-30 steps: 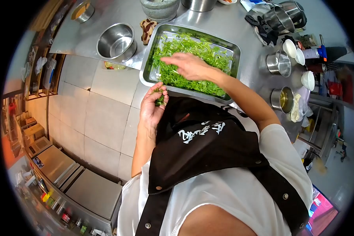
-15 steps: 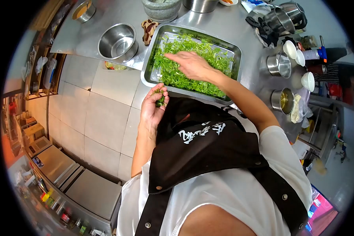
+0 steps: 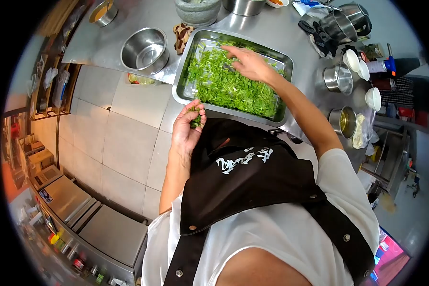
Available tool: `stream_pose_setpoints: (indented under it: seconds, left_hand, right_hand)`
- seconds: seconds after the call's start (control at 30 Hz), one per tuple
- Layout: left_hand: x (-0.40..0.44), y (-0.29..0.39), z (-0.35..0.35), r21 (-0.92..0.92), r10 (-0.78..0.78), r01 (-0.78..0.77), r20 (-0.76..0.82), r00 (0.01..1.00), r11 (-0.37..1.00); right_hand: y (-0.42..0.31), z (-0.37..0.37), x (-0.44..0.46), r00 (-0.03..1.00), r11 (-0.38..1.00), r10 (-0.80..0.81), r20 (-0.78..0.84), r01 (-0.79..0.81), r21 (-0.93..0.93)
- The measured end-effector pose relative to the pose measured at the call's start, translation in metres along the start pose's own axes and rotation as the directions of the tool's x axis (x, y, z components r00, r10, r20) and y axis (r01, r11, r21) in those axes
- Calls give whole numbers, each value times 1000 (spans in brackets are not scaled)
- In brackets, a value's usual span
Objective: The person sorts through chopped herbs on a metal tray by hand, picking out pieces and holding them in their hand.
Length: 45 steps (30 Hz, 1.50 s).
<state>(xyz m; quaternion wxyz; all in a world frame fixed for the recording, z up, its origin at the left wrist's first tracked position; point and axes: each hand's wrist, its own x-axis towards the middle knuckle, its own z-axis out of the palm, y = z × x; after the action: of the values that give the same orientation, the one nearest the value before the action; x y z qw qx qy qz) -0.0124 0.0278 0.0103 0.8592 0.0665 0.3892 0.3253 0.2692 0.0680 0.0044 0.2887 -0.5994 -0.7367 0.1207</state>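
Head view: a rectangular metal tray [image 3: 185, 64] rests on the steel table [image 3: 314, 90] directly in front of the person, its long axis running left to right and slanting so the right end sits closer to the body. Chopped greens [image 3: 229, 90] lie inside it, stems and leaves pointing every way; the layer as a whole is elongated along the tray, with bare metal visible at the left end.

Right hand [image 3: 248, 64]: over the greens near the far side, palm down, index finger extended toward the far left, fingers loosely parted; nothing seen in grip. Contact with the greens: cannot tell.

Left hand [image 3: 189, 124]: just beside the tray's near left corner, palm up, fingers curled inward around a small green clump [image 3: 195, 123].

Materials: tray shiny, straight-walled, corners rounded, rim flat. Greens leafy and ragged, with pale cut stems. Beyond the tray, a round grey stone mortar [image 3: 199, 12]; to the left, a smooth round steel bowl [image 3: 145, 51] and a crumpled brown-and-cream patterned cloth [image 3: 182, 38].

Writing: dark apron [image 3: 252, 190] bears white brush-style characters; reading uncertain. Labels on bottles [image 3: 379, 65] at right too small to read.
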Motion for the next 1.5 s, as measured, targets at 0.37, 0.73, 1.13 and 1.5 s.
stream_pose_setpoints:
  seconds: [0.37, 0.73, 1.13, 1.5]
  left_hand:
    - [-2, -3, 4, -26, 18, -18, -21, 1000, 999]
    - [0, -3, 3, -28, 18, -18, -22, 1000, 999]
    - [0, -1, 1, -26, 8, -8, -8, 1000, 1000]
    - [-1, -1, 2, -16, 8, -9, -22, 1000, 1000]
  right_hand:
    - [-21, 2, 4, 984, 985, -58, 166, 84, -152]
    - [-21, -40, -3, 938, 964, 255, 237, -227, -137]
    - [8, -26, 9, 901, 919, 375, 216, -331, -216]
    - [-13, -29, -19, 956, 958, 128, 263, -51, -282]
